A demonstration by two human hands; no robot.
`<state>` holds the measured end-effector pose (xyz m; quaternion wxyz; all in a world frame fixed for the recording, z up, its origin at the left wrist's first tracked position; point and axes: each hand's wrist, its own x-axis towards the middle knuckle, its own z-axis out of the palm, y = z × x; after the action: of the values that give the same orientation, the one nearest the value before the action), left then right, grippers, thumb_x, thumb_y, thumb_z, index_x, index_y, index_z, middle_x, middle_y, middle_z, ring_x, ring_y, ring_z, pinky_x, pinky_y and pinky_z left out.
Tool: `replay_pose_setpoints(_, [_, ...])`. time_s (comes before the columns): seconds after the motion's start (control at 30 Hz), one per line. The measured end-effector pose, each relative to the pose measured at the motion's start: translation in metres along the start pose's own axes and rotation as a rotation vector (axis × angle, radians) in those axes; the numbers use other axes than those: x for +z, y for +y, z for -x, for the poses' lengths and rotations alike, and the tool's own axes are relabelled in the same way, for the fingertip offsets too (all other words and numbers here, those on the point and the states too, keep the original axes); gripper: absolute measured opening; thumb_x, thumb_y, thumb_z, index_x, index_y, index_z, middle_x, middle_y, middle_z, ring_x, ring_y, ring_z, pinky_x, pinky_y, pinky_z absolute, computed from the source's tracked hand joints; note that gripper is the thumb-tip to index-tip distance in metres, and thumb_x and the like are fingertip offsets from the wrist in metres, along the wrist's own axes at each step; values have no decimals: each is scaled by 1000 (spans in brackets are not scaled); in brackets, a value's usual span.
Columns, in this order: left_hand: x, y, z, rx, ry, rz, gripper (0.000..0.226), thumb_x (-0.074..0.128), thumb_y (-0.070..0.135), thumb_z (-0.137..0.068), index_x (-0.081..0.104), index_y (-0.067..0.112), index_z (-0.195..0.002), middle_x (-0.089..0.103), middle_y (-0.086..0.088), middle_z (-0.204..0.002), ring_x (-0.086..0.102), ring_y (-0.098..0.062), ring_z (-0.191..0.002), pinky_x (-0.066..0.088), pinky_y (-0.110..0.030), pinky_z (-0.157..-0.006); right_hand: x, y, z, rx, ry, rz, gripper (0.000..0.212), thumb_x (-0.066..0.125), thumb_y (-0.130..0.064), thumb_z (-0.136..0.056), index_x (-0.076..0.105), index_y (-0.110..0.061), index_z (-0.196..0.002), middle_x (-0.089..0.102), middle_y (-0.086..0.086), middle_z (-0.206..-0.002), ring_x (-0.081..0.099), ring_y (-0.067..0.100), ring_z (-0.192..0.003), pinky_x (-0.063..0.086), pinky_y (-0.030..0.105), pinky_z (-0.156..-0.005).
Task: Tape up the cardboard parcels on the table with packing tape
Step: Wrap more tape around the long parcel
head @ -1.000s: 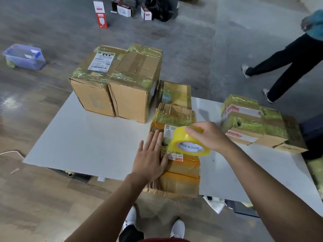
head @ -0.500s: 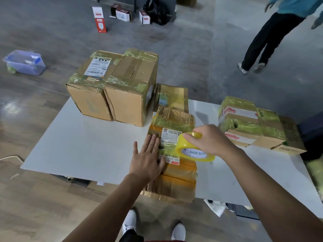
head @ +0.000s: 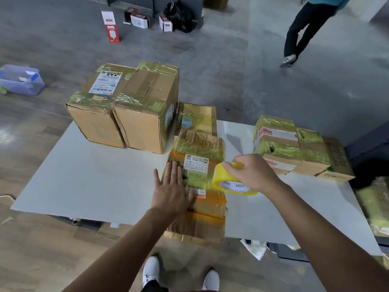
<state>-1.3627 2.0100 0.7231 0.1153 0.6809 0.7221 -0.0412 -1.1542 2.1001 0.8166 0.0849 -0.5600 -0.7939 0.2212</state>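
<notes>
Atop the parcel (head: 200,148), left hand (head: 171,192) presses flat.

Both forearms reach forward, the left hand (head: 171,191) lying flat, palm down (fingers straight), the right hand (head: 252,171) curled round a tape roll (head: 221,180).

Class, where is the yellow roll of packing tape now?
Head view, right of centre: the right hand holds the yellow roll of packing tape beside the nearest flat cardboard parcel, on its right.

Dim even light, soft shadows — wide-angle bending at edges
</notes>
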Motion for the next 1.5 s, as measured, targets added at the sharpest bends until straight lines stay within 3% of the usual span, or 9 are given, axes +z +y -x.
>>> replay_pose_setpoints(0.17, [5, 33, -4, 161, 65, 39, 79, -12, 61, -86, -25, 10, -146, -22, -10, -160, -27, -24, -144, -9, -51, -120, -4, 4, 0, 34, -51, -77, 55, 57, -53, -89, 37, -11, -60, 29, 6, -53, 37, 20, -47, 23, 32, -52])
replay_pose_setpoints(0.3, [16, 32, -9, 179, 85, 28, 84, -9, 64, -86, -16, 10, -151, -17, -7, -160, -20, -22, -147, -9, -48, -120, -7, 3, -2, 79, -84, -62, 57, 59, -56, -88, 35, -12, -61, 28, 6, -56, 31, 19, -50, 22, 33, -55])
replay_pose_setpoints(0.47, [15, 29, -12, 163, 88, 42, 87, -7, 68, -86, -10, 11, -152, -14, -4, -160, -16, -20, -149, -6, -46, -122, -8, 28, 4, 107, -123, 211, 59, 54, -55, -91, 28, -14, -58, 23, 2, -51, 31, 22, -49, 21, 32, -51])
replay_pose_setpoints(0.83, [13, 29, -14, 174, 52, 48, 90, -6, 71, -86, -6, 14, -155, -12, -3, -162, -19, -19, -148, -13, -44, -120, 37, 71, -4, 204, -280, 135, 72, 55, -76, -80, 22, -17, -57, 21, -1, -52, 26, 18, -47, 19, 31, -53])
replay_pose_setpoints(0.97, [2, 37, -13, 110, -42, -16, 89, -8, 65, -83, -13, 12, -154, -20, -7, -160, -24, -22, -147, -10, -49, -121, 45, 73, -6, 203, -292, 129, 71, 54, -77, -80, 27, -15, -58, 26, -1, -53, 32, 18, -48, 21, 31, -51])
replay_pose_setpoints(1.07, [-1, 75, -11, 82, -70, -30, 79, 14, 58, -95, -14, 12, -154, -21, -13, -160, -23, -31, -147, -6, -61, -117, 46, 74, -2, 186, -276, 163, 68, 49, -76, -83, 35, -15, -59, 37, 0, -56, 41, 19, -54, 23, 29, -49])
replay_pose_setpoints(1.23, [11, 122, -2, 99, -29, -95, 80, 37, 53, -95, -13, 32, -154, -18, -15, -161, -20, -44, -145, -9, -74, -108, 58, 83, 8, 107, -215, 179, 65, 26, -59, -101, 53, -9, -69, 53, 6, -66, 61, 30, -75, 37, 33, -61])
replay_pose_setpoints(1.37, [8, 113, -6, 158, -40, -106, 67, 37, 47, -97, -3, 48, -151, -21, -15, -161, -22, -47, -144, -8, -77, -106, 70, 88, 10, 112, -152, 81, 63, 20, -39, -107, 65, -2, -82, 68, 18, -87, 65, 33, -88, 41, 33, -70])
replay_pose_setpoints(1.5, [5, 112, -7, 151, -88, -126, 63, 36, 47, -98, 1, 51, -151, -23, -15, -160, -23, -46, -144, -6, -77, -107, 79, 90, 9, 143, -143, 45, 64, 18, -36, -108, 69, 2, -98, 70, 20, -102, 64, 35, -99, 45, 34, -82])
